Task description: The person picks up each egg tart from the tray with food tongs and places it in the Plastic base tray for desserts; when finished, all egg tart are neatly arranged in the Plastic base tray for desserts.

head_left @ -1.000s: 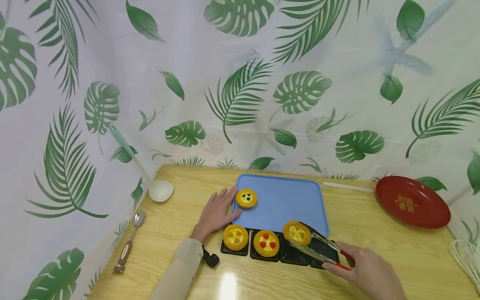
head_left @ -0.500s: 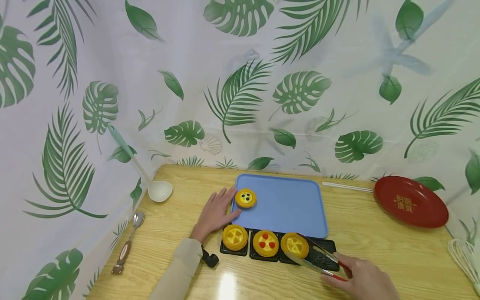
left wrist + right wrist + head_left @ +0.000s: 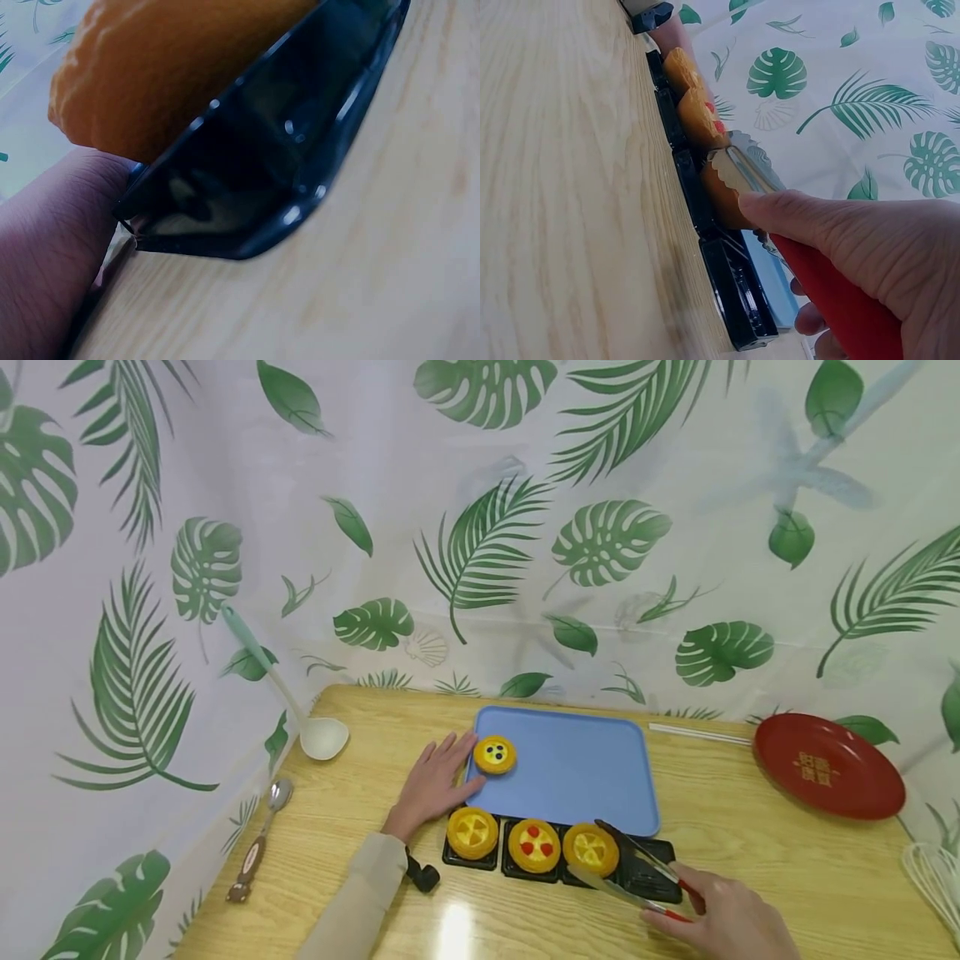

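My left hand [image 3: 429, 787] lies with straight fingers at the left edge of a blue tray [image 3: 573, 768], near an egg tart with dark berries [image 3: 495, 754]. My right hand [image 3: 731, 914] grips metal tongs with red handles [image 3: 829, 292]. The tongs' arms stand spread on both sides of a tart with yellow fruit wedges [image 3: 591, 850], which sits in the third cup of a row of black plastic cups [image 3: 651, 878]. To its left, a tart with red pieces [image 3: 534, 846] and another yellow-wedge tart [image 3: 472, 832] sit in black cups. The rightmost cup holds nothing.
A ladle [image 3: 324, 739] and a spoon [image 3: 255, 852] lie at the left. A red plate [image 3: 828, 768], white chopsticks [image 3: 697, 733] and a whisk [image 3: 930, 877] are at the right. A leaf-patterned cloth [image 3: 480, 527] hangs behind the table.
The yellow-wedge tart has come down from above the tray's front edge into the third black cup, and the tongs have spread apart around it. My left hand has stayed put.
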Tool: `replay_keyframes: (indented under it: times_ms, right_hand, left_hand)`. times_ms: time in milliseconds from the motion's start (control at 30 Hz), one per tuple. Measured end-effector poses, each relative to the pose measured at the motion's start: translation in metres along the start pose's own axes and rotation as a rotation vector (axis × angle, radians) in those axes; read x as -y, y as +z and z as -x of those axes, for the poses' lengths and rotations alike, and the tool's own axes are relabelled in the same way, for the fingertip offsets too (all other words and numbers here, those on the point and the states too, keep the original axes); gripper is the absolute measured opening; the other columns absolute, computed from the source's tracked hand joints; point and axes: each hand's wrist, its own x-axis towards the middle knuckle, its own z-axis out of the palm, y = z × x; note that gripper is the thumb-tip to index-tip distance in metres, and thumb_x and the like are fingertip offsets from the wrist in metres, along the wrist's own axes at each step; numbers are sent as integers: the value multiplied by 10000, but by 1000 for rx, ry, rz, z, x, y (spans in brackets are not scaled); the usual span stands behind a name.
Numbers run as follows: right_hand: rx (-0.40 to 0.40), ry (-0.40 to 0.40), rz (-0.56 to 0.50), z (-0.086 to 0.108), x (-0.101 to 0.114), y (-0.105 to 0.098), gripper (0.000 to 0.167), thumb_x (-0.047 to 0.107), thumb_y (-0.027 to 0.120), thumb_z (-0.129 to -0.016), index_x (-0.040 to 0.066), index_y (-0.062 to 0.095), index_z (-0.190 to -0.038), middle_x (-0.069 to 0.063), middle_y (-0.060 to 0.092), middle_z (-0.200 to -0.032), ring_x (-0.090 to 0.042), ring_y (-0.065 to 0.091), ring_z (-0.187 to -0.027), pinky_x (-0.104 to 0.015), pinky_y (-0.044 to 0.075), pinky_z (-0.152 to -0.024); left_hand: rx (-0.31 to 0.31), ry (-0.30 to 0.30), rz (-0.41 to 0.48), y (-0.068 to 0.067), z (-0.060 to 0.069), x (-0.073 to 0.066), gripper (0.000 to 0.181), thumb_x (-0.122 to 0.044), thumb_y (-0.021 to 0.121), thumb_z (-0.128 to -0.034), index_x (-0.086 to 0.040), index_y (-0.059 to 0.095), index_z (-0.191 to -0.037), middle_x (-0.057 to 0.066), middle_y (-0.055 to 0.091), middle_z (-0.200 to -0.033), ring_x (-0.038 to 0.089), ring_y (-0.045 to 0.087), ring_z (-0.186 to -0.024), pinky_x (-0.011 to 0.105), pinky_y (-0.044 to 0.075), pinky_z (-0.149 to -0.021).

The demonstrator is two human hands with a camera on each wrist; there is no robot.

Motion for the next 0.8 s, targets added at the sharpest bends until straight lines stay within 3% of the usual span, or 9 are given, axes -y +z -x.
replay_keyframes:
  times_ms: [233, 400, 500, 600, 800]
  right_hand:
    - [7, 5, 8, 1, 5, -9, 1026, 823, 756, -697, 57, 660, -1373, 1, 468, -724, -176, 439, -640, -329, 273, -562]
    - [-50, -20, -32, 5, 10, -18, 717, 787, 772, -723, 167, 668, -1068, 23, 456, -691, -177, 406, -576, -303, 245, -519]
    - [-104, -27, -60, 3, 13, -22, 648, 764, 773, -749, 170, 584, -924, 19, 434, -656, -181, 399, -558, -309, 252, -514]
    - [-173, -49, -71, -2, 15, -25, 641, 750, 755, -787, 150, 566, -910, 9, 404, -647, -186, 386, -555, -317, 251, -515]
    - [-290, -122, -109, -17, 21, -30, 582, 684, 710, -885, 132, 585, -1019, 12, 414, -683, -168, 369, -564, -295, 244, -485]
  left_hand:
    - [-12, 8, 10, 0, -1, 0, 830, -652, 465, -1022, -198, 245, -1681, -38, 244, -1726, 275, 209, -1598, 523, 122, -1293]
    - [4, 6, 1, 0, 0, 0, 841, -664, 455, -1020, -200, 229, -1684, -42, 231, -1729, 265, 200, -1601, 514, 119, -1296]
    - [12, -1, -9, -1, 0, 0, 842, -668, 449, -1020, -206, 221, -1686, -53, 219, -1730, 257, 193, -1602, 507, 118, -1297]
    - [-2, 4, -3, -2, 1, -1, 835, -658, 461, -1021, -199, 240, -1683, -43, 236, -1727, 264, 205, -1599, 515, 128, -1294]
    - [-10, 14, 12, -3, -1, -1, 830, -638, 480, -1022, -191, 245, -1680, -12, 257, -1724, 285, 212, -1597, 525, 133, -1291]
